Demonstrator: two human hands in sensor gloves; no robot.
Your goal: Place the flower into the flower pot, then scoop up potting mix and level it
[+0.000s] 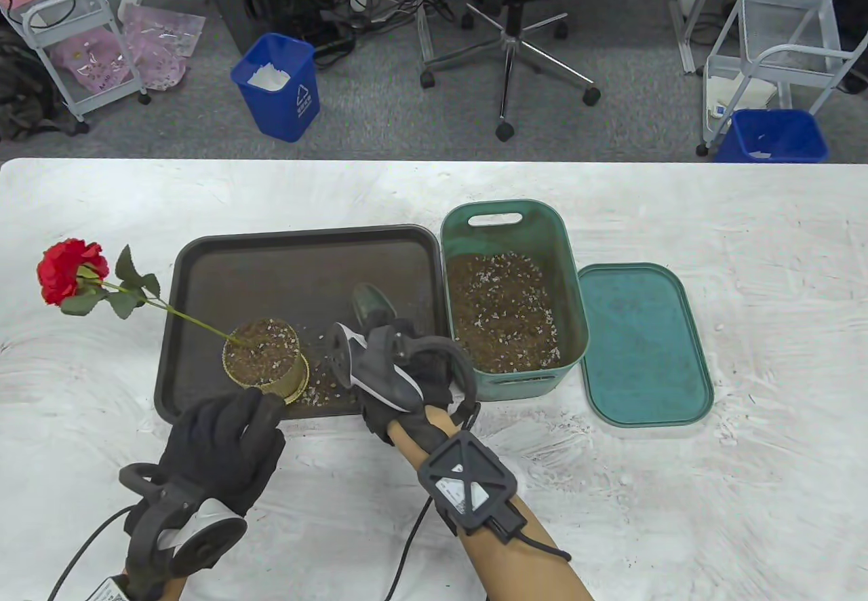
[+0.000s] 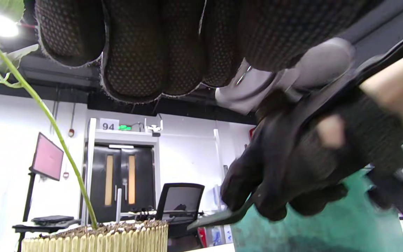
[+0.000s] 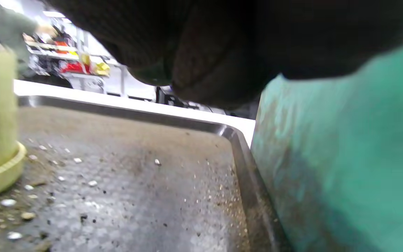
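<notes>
Nearest the person, the left hand in its black knit glove rests on the white, streaked bench at the front edge of the tray, fingers fairly straight and reaching toward the base of the flower pot; whether the fingertips touch the pot cannot be told. Beside it the right hand hangs over the tray's front right part, fingers curled round the handle of a dark green trowel, whose blade points away over the tray. The pot is a short cylinder with a ribbed, pale yellow wall of upright slats and a wider yellow base, standing in the tray's front left area and filled to the brim with brown potting mix flecked with white grains. The flower, a red rose on a thin green stem with leaves, is planted in the pot and leans far left, its bloom out over the bench beyond the tray. The tray is dark, rectangular, round-cornered, with spilled grains near the pot. Touching its right edge stands a teal plastic bin holding more mix, and its flat teal lid lies just right of it. Beyond the bench, on grey floor, stand a blue waste bin and an office chair.
</notes>
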